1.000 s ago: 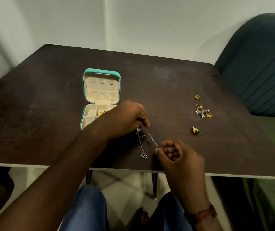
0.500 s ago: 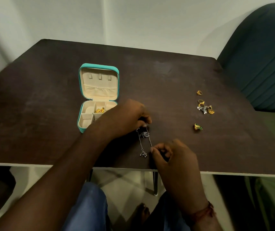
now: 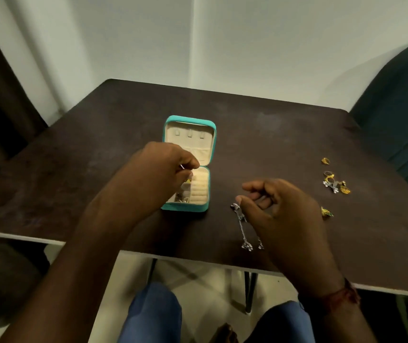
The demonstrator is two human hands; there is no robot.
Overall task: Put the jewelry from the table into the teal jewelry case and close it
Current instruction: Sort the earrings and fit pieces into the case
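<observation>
The teal jewelry case (image 3: 185,208) lies open in the middle of the dark table (image 3: 272,144), its cream lid flat behind the base. A gold piece (image 3: 188,180) and a silver piece (image 3: 181,199) sit in its left compartments. My left hand (image 3: 161,177) hovers over the base, pinching a thin silver earring (image 3: 182,167). Another silver chain earring (image 3: 242,227) lies on the table right of the case. My right hand (image 3: 282,214) hangs over it with loosely curled fingers, thumb tip beside the earring's top.
More gold jewelry lies at the table's right: a ring (image 3: 325,160), a mixed gold and silver cluster (image 3: 335,185) and a gold-green piece (image 3: 326,212). A dark teal chair (image 3: 396,120) stands behind the right corner. The table's white front edge (image 3: 198,262) is near my knees.
My left hand has moved from the table's middle to above the case with one silver earring. My right hand has loosened its pinch, and the other earring now lies on the table.
</observation>
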